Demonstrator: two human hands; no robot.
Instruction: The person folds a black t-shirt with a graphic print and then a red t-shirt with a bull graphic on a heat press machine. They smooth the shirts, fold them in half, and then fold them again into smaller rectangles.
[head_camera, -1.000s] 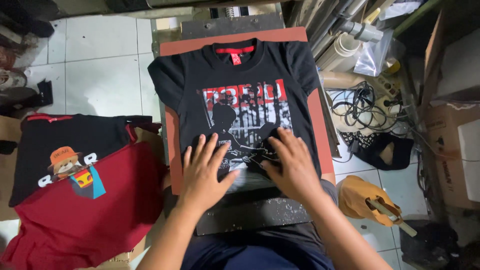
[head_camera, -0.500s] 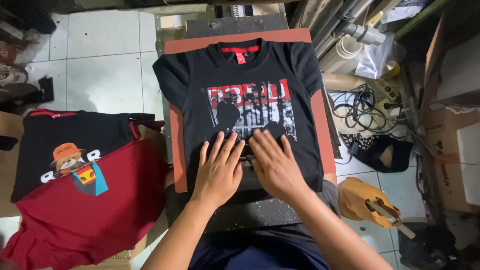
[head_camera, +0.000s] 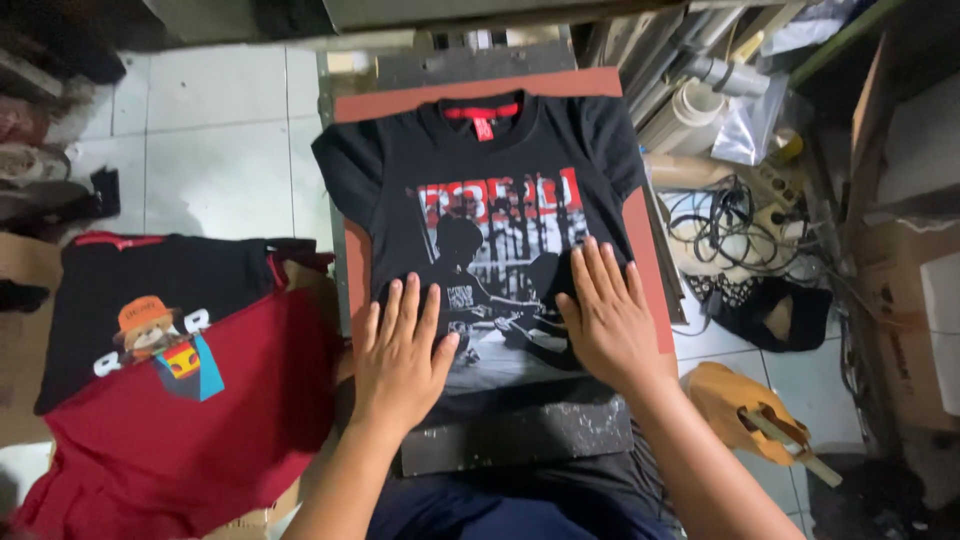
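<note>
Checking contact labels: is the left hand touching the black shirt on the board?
Touching. Head view shows the left hand lying flat, palm down, on the black shirt.

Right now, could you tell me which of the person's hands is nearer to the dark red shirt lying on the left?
Left. The left hand lies flat on the black printed shirt, close beside the dark red shirt; the right hand presses further away.

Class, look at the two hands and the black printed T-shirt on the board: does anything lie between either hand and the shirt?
Nothing visible does. The left hand and the right hand both lie flat, palms down, directly on the black T-shirt, over the lower part of its print.
</note>
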